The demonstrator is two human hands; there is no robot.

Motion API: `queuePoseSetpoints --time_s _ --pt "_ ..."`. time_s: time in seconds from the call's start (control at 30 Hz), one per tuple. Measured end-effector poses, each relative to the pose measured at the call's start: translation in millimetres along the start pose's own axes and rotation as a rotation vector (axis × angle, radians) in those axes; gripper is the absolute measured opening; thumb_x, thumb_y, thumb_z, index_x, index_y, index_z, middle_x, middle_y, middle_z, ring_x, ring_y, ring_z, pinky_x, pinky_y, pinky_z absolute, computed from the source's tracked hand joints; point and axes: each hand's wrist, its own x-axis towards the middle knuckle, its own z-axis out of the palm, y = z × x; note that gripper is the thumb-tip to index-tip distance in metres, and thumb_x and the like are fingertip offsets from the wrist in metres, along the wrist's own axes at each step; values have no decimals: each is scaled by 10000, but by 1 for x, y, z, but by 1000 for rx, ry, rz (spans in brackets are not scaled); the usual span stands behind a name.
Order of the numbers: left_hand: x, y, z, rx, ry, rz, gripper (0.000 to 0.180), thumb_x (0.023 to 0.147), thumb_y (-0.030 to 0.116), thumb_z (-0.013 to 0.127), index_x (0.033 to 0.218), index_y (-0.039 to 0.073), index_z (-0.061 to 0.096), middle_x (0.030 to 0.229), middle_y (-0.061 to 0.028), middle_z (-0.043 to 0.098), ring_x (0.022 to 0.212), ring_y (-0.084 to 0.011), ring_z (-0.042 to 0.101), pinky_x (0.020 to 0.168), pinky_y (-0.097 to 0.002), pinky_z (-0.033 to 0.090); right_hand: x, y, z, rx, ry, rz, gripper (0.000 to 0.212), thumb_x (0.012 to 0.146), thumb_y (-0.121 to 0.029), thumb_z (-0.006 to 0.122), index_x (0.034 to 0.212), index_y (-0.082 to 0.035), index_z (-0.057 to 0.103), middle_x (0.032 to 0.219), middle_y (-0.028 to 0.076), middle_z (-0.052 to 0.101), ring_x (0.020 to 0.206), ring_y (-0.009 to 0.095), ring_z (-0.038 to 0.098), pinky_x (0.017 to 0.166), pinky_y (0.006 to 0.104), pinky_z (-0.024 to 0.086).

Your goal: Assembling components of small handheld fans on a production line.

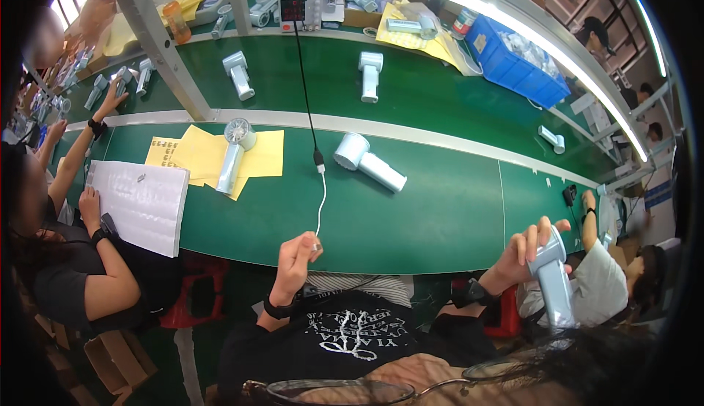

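My left hand [292, 265] pinches the plug end of a white USB cable [323, 204] at the front edge of the green table. That cable hangs from a black cord [308, 105] coming down from above. At the right, beyond the table's front edge, my right hand [519, 253] grips a light blue handheld fan [554, 289] by its round head, handle pointing down. On the table between my hands lies another light blue fan [378, 171], head to the left. A third fan [232, 164], its grille facing up, rests on yellow paper sheets [264, 153].
Behind a metal rail, a green conveyor [308, 76] carries several fans. A blue bin [506, 61] of plastic bags stands at its far side. Metal posts [158, 46] rise at the left. Co-workers sit on both sides; a stack of white sheets [139, 200] lies by the left one.
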Motion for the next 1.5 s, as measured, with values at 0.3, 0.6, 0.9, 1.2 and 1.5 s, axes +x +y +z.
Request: queuePoseSetpoints --time_s 0.3,0.6,0.9,1.2,1.5 --pt "8 -3 10 152 1 1 412 1045 194 380 696 -17 437 639 -29 417 556 -104 378 523 -263 321 40 22 68 -405 -172 17 932 820 -307 760 1503 -220 131 1144 194 518 797 309 616 657 402 532" --pt "13 -2 4 46 -18 -48 420 1052 212 352 683 14 390 651 -22 386 583 -100 367 537 -250 299 130 144 23 -487 59 226 915 791 -336 778 1455 -52 217 1166 196 521 886 273 636 689 346 557" --pt "12 -15 3 157 -18 -69 397 1044 201 387 723 -23 451 632 -29 407 566 -111 378 539 -266 347 175 327 -128 -1410 286 659 807 763 -444 776 1300 -11 357 1207 214 521 1067 345 567 811 518 478" --pt "17 -10 -1 256 -15 -47 406 1044 203 396 725 -38 462 638 -29 414 570 -100 393 534 -254 353 139 405 -13 -1509 -710 305 550 838 -300 668 1346 -248 463 1205 233 504 1101 405 505 969 545 356" --pt "14 4 3 312 -37 -71 359 1017 153 416 698 -6 454 628 -79 469 574 -218 452 559 -333 372 126 314 28 -1057 -744 588 487 829 -30 538 1281 -211 530 1193 246 476 1137 432 478 1038 420 376"
